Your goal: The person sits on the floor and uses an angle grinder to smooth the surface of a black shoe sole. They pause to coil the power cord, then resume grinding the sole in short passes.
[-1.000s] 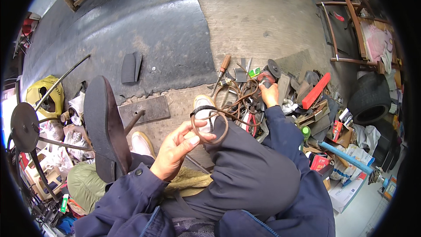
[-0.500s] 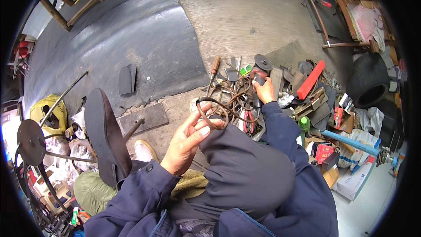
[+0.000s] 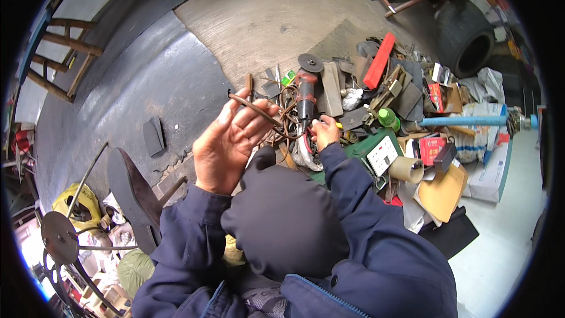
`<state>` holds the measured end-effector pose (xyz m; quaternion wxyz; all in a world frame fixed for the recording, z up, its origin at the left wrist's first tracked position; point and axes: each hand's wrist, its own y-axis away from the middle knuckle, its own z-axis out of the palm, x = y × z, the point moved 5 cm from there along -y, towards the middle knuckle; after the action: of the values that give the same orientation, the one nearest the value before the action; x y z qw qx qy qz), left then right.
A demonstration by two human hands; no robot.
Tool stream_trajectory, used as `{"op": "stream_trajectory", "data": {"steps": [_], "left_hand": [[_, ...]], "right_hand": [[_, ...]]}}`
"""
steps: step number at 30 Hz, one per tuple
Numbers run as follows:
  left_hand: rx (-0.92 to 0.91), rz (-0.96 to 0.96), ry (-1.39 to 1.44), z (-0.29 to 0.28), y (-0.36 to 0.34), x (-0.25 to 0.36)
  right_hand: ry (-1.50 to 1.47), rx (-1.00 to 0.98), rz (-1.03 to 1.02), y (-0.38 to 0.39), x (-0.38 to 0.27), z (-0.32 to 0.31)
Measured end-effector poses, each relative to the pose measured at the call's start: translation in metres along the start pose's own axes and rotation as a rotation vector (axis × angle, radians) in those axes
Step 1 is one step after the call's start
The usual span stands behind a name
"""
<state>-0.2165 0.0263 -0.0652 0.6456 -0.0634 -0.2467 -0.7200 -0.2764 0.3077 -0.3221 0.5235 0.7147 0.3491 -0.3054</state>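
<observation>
The left hand (image 3: 226, 144) is up in the air, palm open toward the person, with the fingers spread wide. A thin, bent, rusty metal rod (image 3: 254, 109) lies across its fingertips, so the grip on it is loose. The right hand (image 3: 324, 132) is down low in a big pile of junk on the floor. Its fingers are curled shut on something small, but I cannot tell what. Just beside it lies a red and black grinder tool (image 3: 305, 95), with a dark round disc (image 3: 310, 62) at its far end. A tangle of brown wire (image 3: 286, 119) sits between the two hands. More stuff crowds the right side: a red bar (image 3: 379, 60), a green bottle (image 3: 388, 118), a green box with a white plate (image 3: 376, 154), a blue pipe (image 3: 465, 121) and a black tire (image 3: 468, 41). The person's dark knee (image 3: 282, 218) hides the floor below the hands. A black seat (image 3: 132, 191) stands to the left.
</observation>
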Motion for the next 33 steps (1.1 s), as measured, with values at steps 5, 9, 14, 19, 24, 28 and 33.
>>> {"op": "stream_trajectory", "data": {"steps": [5, 9, 14, 19, 24, 28, 33], "left_hand": [[-0.003, -0.022, -0.036, 0.014, -0.01, -0.001], [-0.071, -0.073, -0.052, 0.019, -0.012, -0.001], [-0.018, -0.087, -0.207, 0.009, -0.001, 0.01], [0.066, -0.087, -0.313, 0.002, 0.007, 0.01], [0.044, -0.153, -0.314, 0.006, 0.009, 0.006], [0.024, -0.129, -0.348, 0.0, 0.007, 0.016], [0.032, -0.047, -0.297, -0.016, 0.01, 0.027]], "right_hand": [[-0.082, -0.355, -0.506, 0.105, -0.082, 0.023], [-0.044, -0.631, -0.703, 0.162, -0.157, 0.057], [-0.068, -0.468, -0.515, 0.18, -0.173, 0.066], [0.053, -0.142, -0.508, 0.169, -0.166, 0.027], [0.114, -0.385, -1.043, 0.181, -0.183, 0.031], [0.283, -0.483, -0.787, 0.191, -0.142, 0.021], [0.486, -0.413, -0.764, 0.187, -0.101, -0.027]]}}
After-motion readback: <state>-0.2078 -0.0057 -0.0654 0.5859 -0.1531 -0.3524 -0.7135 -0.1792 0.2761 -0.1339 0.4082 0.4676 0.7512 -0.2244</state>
